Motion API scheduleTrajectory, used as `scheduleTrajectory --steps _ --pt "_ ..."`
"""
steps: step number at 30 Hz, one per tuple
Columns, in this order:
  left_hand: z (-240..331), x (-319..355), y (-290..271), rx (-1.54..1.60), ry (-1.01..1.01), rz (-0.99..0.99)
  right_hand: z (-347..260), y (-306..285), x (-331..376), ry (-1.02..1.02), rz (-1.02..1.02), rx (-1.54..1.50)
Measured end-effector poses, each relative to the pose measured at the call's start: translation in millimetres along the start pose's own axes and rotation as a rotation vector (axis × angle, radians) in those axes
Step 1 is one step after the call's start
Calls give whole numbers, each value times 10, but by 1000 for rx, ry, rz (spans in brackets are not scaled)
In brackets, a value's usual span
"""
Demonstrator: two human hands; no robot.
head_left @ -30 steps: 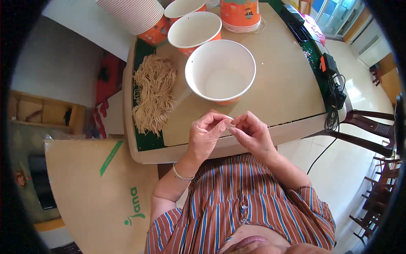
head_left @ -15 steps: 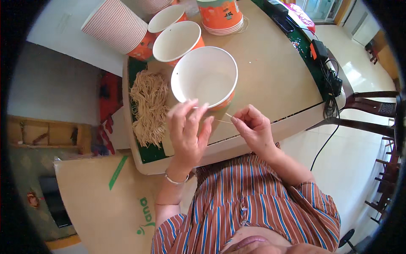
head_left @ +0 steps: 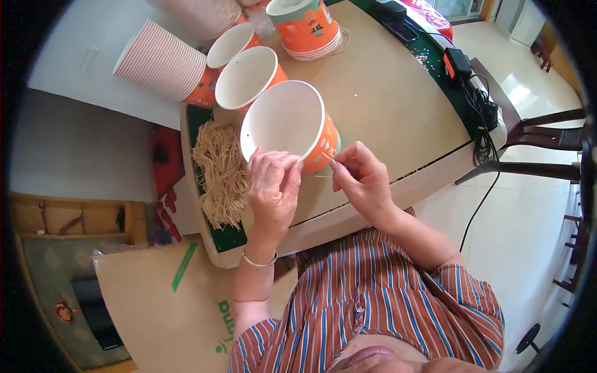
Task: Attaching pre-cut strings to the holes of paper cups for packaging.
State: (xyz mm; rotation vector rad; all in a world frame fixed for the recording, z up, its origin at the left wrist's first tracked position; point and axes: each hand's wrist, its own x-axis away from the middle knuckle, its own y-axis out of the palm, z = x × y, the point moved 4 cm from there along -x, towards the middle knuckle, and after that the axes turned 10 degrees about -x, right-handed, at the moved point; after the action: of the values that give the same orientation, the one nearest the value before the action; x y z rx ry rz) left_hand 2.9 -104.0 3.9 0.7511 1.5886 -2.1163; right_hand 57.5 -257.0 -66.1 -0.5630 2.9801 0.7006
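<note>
Cord (head_left: 327,156) beside bucket (head_left: 283,115), both hands at the rim

From where I stand, the pale cord's short end points away and leftward out of the right hand (head_left: 365,186), toward the orange bucket's outer wall just below the rim; whether they touch, I can't tell. The right hand is nearer that side: its thumb and forefinger pinch the cord, forearm slanting in from the lower right. The left hand (head_left: 272,186) comes up from below, 1 bracelet (head_left: 260,263) at its wrist, its fingers gripping the near rim. The bucket is on the tabletop (head_left: 392,105) just ahead of the person, mouth upward. A loose cord bundle (head_left: 219,177) lies to its left, 2 open buckets (head_left: 245,78) behind.
</note>
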Motion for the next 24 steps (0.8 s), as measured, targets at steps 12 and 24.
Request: scheduleTrajectory --steps 12,24 --pt "-55 -35 -89 98 -100 -4 -110 155 -124 -67 -16 22" --pt "-52 -15 -118 94 -126 -21 -69 189 -160 -94 -8 22"
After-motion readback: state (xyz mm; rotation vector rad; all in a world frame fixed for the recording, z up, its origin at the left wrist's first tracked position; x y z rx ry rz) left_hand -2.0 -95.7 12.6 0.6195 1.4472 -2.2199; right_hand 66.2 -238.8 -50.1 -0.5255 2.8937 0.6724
